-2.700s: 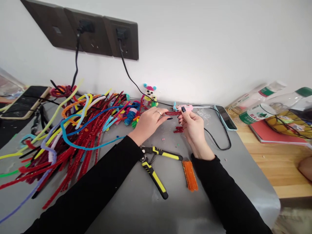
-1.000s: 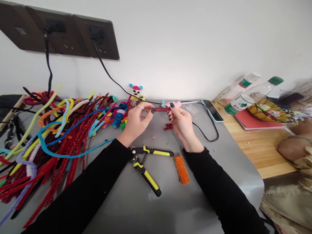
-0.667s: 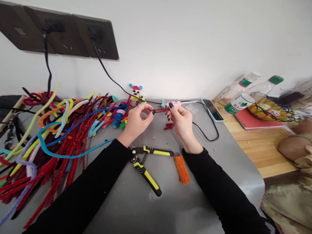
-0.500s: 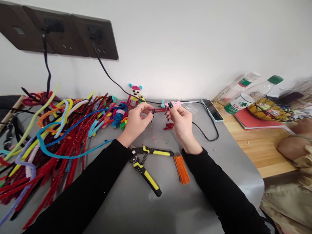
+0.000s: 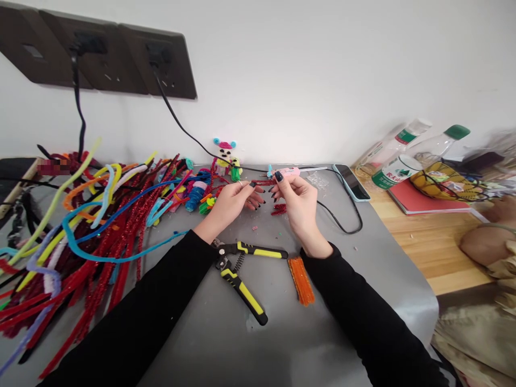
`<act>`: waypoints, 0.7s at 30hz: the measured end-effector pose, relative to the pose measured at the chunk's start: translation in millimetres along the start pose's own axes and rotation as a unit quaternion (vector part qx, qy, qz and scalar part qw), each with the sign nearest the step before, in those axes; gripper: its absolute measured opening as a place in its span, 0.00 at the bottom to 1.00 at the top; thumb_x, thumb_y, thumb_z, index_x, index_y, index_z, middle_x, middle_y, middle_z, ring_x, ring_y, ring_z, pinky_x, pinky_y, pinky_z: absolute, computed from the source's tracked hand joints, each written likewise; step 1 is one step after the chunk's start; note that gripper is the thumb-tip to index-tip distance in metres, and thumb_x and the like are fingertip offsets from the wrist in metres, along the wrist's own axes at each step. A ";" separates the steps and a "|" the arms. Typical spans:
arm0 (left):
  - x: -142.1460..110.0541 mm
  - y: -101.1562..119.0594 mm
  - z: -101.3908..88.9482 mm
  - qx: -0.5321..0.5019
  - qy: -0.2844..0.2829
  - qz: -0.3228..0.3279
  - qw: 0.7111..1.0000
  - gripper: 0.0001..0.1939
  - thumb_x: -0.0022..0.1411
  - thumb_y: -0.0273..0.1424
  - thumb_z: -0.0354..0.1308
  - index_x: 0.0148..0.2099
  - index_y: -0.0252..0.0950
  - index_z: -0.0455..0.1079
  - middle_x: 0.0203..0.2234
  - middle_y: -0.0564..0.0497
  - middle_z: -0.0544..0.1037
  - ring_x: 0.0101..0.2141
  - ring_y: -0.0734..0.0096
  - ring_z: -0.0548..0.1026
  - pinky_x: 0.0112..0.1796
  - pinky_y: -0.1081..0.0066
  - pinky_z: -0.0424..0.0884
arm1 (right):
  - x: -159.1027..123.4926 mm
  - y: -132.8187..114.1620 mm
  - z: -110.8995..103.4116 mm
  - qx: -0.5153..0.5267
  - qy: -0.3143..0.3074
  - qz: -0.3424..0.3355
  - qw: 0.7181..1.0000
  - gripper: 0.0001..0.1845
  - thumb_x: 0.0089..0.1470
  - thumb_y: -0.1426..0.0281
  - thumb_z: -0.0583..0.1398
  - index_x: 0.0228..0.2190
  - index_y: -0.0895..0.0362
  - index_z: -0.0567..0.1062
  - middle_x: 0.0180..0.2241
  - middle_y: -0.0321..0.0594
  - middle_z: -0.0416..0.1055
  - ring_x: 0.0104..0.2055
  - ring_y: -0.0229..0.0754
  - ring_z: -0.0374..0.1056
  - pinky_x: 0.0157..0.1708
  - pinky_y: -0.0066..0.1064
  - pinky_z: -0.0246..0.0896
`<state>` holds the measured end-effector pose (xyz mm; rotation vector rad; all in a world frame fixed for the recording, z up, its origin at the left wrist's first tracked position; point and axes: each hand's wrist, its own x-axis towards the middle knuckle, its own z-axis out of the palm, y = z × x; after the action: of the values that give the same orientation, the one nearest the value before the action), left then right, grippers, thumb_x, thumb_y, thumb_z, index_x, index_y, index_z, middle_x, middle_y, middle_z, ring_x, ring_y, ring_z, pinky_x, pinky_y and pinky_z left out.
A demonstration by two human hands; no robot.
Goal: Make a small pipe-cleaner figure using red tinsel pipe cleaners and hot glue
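Note:
A short piece of red tinsel pipe cleaner stretches between my two hands above the grey table. The thumb and fingers of my left hand are closed at its left end, with the other fingers curled loosely below. My right hand pinches the right end between thumb and fingertips. Under the hands lies a folded red tinsel piece. Nearer to me, pliers with black and yellow handles rest spread apart. Beside their upper handle lies a bundle of short orange pipe cleaners.
Many coloured pipe cleaners pile up on the left. Small pipe-cleaner figures, a pink glue gun, a black cord and a phone are at the back. Bottles, a basket and another person's arm are right.
My left hand has turned and dipped slightly, its lower fingers now showing beneath the thumb. The right hand stays nearly in place, still pinching the red pipe cleaner.

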<state>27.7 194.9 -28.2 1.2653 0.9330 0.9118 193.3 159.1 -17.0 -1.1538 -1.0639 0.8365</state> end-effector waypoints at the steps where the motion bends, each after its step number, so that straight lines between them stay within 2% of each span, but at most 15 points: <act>1: 0.0 0.0 0.2 -0.010 -0.004 -0.006 1.000 0.18 0.62 0.45 0.64 0.37 0.34 0.79 0.30 0.43 0.83 0.30 0.65 0.80 0.32 0.70 0.76 | -0.7 -0.9 0.2 -0.003 -0.002 -0.002 1.000 0.26 0.50 0.43 0.70 0.24 0.53 0.77 0.24 0.35 0.74 0.24 0.37 0.66 0.28 0.32 0.67; 10: -2.9 7.1 -0.7 -0.114 -0.032 -0.045 0.992 0.16 0.60 0.43 0.65 0.36 0.34 0.75 0.30 0.43 0.83 0.28 0.68 0.79 0.30 0.71 0.74 | -5.7 -6.2 1.2 -0.020 -0.015 -0.026 0.999 0.24 0.52 0.45 0.70 0.24 0.52 0.77 0.24 0.35 0.74 0.25 0.38 0.66 0.27 0.34 0.66; 14: -3.3 8.5 0.5 -0.152 -0.001 -0.055 0.987 0.14 0.56 0.38 0.68 0.38 0.35 0.70 0.29 0.47 0.82 0.26 0.71 0.78 0.28 0.73 0.71 | -7.7 -7.9 2.6 -0.034 -0.016 -0.039 0.999 0.24 0.53 0.44 0.70 0.25 0.51 0.77 0.24 0.35 0.74 0.24 0.39 0.65 0.27 0.34 0.66; 21: -4.4 10.4 5.6 -0.175 0.048 -0.062 0.981 0.12 0.55 0.35 0.66 0.38 0.35 0.70 0.27 0.50 0.81 0.23 0.74 0.76 0.26 0.74 0.69 | -12.7 -8.6 6.4 -0.057 -0.018 -0.080 0.995 0.20 0.57 0.49 0.68 0.27 0.51 0.78 0.26 0.36 0.74 0.25 0.39 0.66 0.30 0.35 0.66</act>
<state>30.9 189.8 -17.1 0.8613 0.8709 0.9953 183.3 147.3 -11.0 -1.1342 -1.2302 0.6803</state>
